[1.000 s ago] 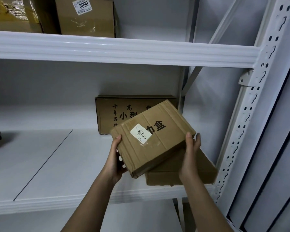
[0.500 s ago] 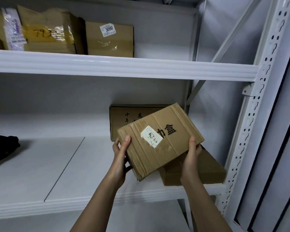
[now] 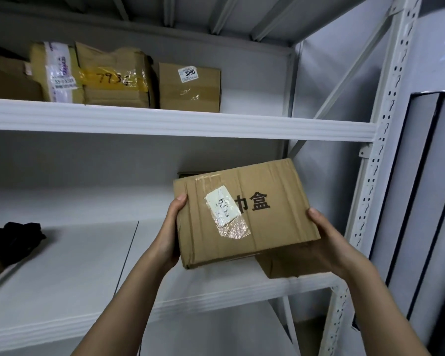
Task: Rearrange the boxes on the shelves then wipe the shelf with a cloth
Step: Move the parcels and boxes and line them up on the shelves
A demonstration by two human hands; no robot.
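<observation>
A brown cardboard box (image 3: 262,214) with a white sticker and black characters is held in the air in front of the middle shelf (image 3: 62,278). My left hand (image 3: 171,232) grips its left edge and my right hand (image 3: 329,242) grips its right edge. Under it, a second flat box (image 3: 288,267) lies on the shelf at the right end, mostly hidden. A third box stands behind at the back wall; only its top edge (image 3: 188,173) shows. A black cloth (image 3: 16,240) lies on the shelf at the far left.
The upper shelf (image 3: 180,122) carries several cardboard boxes, one labelled 3090 (image 3: 189,87), with bare space to their right. A perforated white upright (image 3: 370,188) and a diagonal brace (image 3: 344,73) bound the right side. Dark-edged panels (image 3: 421,201) stand further right.
Both hands have lifted the box higher and levelled it, away from the flat box beneath. My view has tilted up, showing more of the upper shelf.
</observation>
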